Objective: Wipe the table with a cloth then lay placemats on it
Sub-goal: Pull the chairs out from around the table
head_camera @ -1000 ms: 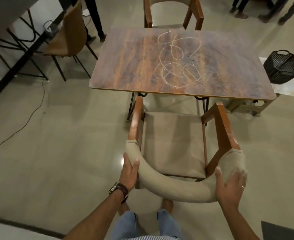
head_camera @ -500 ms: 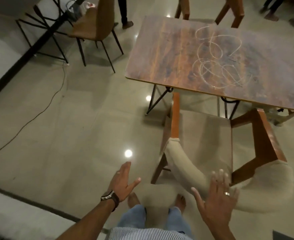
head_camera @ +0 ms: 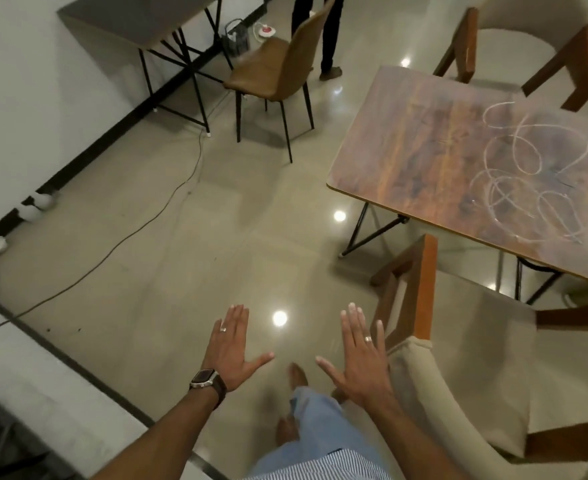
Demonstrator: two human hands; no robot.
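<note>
Your left hand (head_camera: pixel 231 351) and right hand (head_camera: pixel 358 355) are spread flat and empty. Wiping is not started (white scribbles (head_camera: pixel 531 174) mark the table (head_camera: pixel 406 150)); locate a cloth first.

The table (head_camera: pixel 458 161) runs out of view at the right edge, so its far end and right side cannot be seen, and the chalk scribble (head_camera: pixel 535 171) is cut there too. The armchair (head_camera: pixel 458 358) near the table is cropped at the right and bottom edges. A second armchair (head_camera: pixel 528 39) is cut at the top. A standing person (head_camera: pixel 330 39) shows legs only. The 2 feet (head_camera: pixel 297 374) are blurred.
</note>
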